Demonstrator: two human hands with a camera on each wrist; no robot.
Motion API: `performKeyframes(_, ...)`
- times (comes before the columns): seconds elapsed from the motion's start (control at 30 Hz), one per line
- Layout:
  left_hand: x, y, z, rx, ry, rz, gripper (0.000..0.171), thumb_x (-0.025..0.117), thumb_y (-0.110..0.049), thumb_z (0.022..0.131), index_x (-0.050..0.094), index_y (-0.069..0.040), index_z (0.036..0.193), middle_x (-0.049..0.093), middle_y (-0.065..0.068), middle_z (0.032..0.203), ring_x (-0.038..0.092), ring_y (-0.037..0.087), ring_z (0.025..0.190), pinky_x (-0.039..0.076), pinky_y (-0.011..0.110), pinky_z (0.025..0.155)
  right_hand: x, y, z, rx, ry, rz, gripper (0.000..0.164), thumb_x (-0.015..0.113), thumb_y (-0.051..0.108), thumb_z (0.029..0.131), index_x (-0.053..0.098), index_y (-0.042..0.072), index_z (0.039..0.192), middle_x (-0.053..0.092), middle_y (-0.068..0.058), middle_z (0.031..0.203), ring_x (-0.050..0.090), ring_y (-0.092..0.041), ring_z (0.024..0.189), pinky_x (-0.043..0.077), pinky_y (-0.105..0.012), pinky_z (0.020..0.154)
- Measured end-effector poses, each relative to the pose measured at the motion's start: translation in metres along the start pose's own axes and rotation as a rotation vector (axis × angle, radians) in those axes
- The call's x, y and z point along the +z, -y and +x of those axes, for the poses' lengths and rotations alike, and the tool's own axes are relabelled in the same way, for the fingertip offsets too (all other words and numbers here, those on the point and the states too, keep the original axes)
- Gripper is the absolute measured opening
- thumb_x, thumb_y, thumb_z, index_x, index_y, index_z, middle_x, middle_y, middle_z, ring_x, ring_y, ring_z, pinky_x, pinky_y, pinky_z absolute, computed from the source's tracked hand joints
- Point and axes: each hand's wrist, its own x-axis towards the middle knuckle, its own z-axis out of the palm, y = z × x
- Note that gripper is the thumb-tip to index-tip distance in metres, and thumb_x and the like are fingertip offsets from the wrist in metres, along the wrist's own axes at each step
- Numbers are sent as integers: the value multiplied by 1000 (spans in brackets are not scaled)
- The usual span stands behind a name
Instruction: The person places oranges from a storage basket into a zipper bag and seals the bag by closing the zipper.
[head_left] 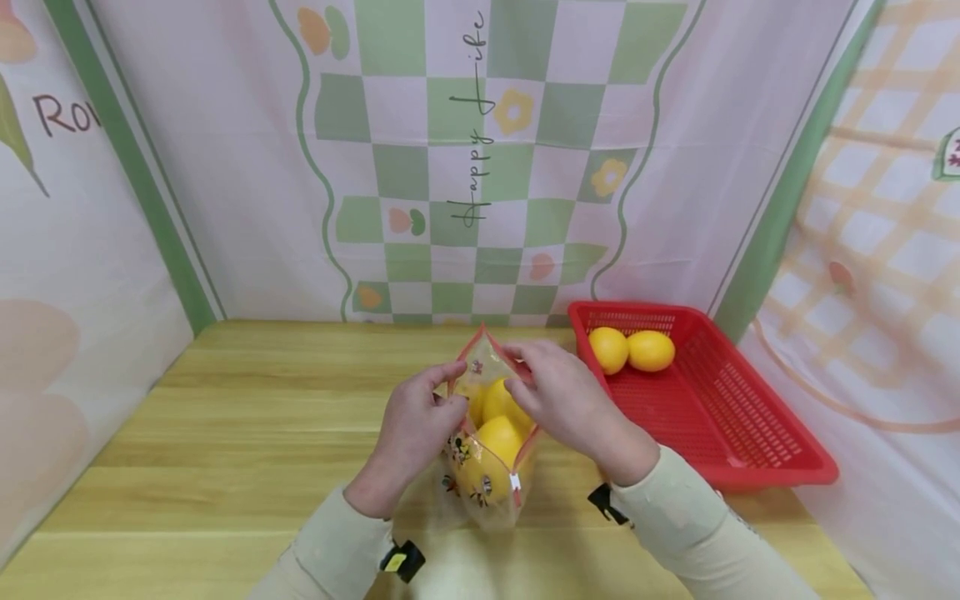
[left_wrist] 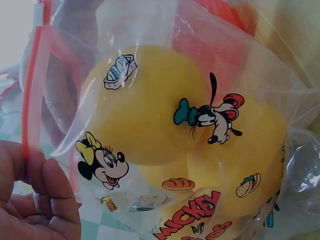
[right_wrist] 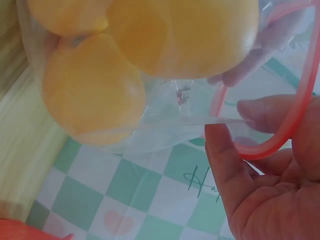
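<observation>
Lemons [head_left: 652,351]: at least three in one bag [head_left: 482,492], two in basket [head_left: 686,425]

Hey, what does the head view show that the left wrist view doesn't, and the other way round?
Only the head view: two loose yellow fruits lying in the red basket, the "Happy Life" lettering on the backdrop, and the person's sleeves.

Only the left wrist view: readable "MICKEY" lettering on the clear bag; the head view shows prints there, but too small to read.

Both: the bag with yellow fruits inside, its white slider, and the left hand at its red-edged opening.
</observation>
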Motion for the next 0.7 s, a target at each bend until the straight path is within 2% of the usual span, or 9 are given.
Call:
performKeyframes(0.07, 0, 0, 0, -1, 2, -3, 48, 59, -11, 91, 67, -13, 139, 44, -4, 49, 32, 10, 39, 29, 23, 38, -1, -2, -1, -9, -12, -7, 42, 71, 14, 96, 65, 1, 135, 70, -18, 124, 65, -32, 112, 56, -51, 98)
performKeyframes(0.23, -1, -1, -1, 6, 3, -5, 48, 60, -11, 92, 67, -13, 139, 44, -4, 49, 32, 11, 39, 29, 23, 38, -6, -6, -4, 30, -7, -12, 46, 71, 17, 96, 62, 4, 138, 72, -14, 122, 69, -27, 102, 60, -48, 91)
performKeyframes(0.33, -2, -1, -1, 3, 5, -11, 48, 59, -10, 92, 67, -14, 139, 44, -4, 49, 31, 10, 39, 28, 23, 38, -8, -8, -7, 79, -3, -80, 47, 72, 23, 95, 61, 5, 138, 74, -10, 109, 69, -22, 87, 62, -43, 81)
performKeyframes(0.47, -2, -2, -2, -8, 8, -23, 48, 60, -10, 93, 67, -16, 140, 46, -4, 49, 31, 10, 39, 28, 23, 38, -9, -10, -10, 131, 0, -179, 44, 72, 26, 95, 63, 4, 132, 71, -4, 86, 61, -15, 67, 60, -37, 67)
performKeyframes(0.57, -2, -3, -2, -10, 12, -30, 49, 59, -11, 93, 66, -15, 141, 45, -4, 49, 30, 10, 39, 27, 22, 38, -9, -11, -10, 127, -26, -201, 37, 72, 23, 96, 65, 4, 127, 69, -4, 82, 59, -15, 65, 59, -35, 65)
performKeyframes(0.7, -2, -7, -2, -6, 12, -29, 49, 59, -12, 93, 66, -15, 141, 42, -4, 48, 28, 11, 39, 26, 21, 38, -12, -9, -8, 83, -86, -166, 30, 72, 18, 96, 65, 5, 122, 66, -3, 81, 57, -16, 68, 57, -33, 65)
